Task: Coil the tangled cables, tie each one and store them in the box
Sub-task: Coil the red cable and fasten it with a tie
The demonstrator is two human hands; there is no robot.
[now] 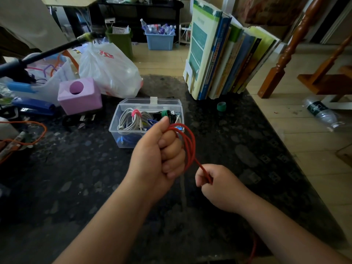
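The left hand (162, 155) is closed in a fist around several loops of a red cable (190, 143), thumb pressed on top of the coil, held up over the middle of the dark tabletop (76, 178). The right hand (219, 187), lower and nearer the front edge, pinches the cable's free run between curled fingers. Just beyond the left hand stands a clear plastic box (122, 134), lid open, holding a white cable coil (129, 121) tied with a pink strap and a black coil with a green tie (165, 113). A green tape roll (221, 107) sits near the books (224, 58) at the far right corner.
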